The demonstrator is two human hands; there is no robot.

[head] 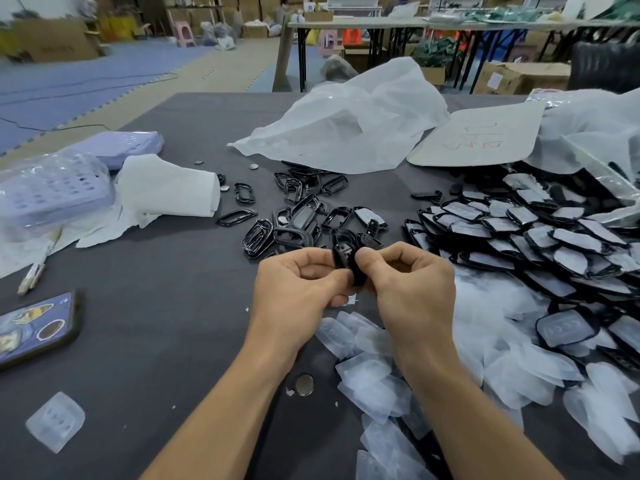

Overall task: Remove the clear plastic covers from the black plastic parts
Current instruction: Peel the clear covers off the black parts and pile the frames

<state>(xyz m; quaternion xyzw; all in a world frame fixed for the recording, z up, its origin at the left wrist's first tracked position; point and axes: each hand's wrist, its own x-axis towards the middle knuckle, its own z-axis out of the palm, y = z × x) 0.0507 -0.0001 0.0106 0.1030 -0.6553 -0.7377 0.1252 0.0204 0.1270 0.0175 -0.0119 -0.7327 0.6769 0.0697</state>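
Note:
Both hands meet at the table's middle around one black plastic part (pixel 343 252), held on edge. My left hand (pixel 298 282) pinches its left side with thumb and fingers. My right hand (pixel 412 282) pinches its right side. Whether a clear cover is on this part I cannot tell. A heap of black parts with clear covers (pixel 540 237) lies to the right. Bare black parts (pixel 291 216) are scattered just beyond my hands. Loose clear covers (pixel 377 379) pile up under and beside my right forearm.
A phone (pixel 34 327) lies at the left edge, a single clear cover (pixel 55 420) near the front left, a coin cell (pixel 304 384) between my forearms. White plastic bags (pixel 346 123), a cardboard sheet (pixel 478 136), a paper roll (pixel 169 192) and lilac baskets (pixel 52 192) sit further back.

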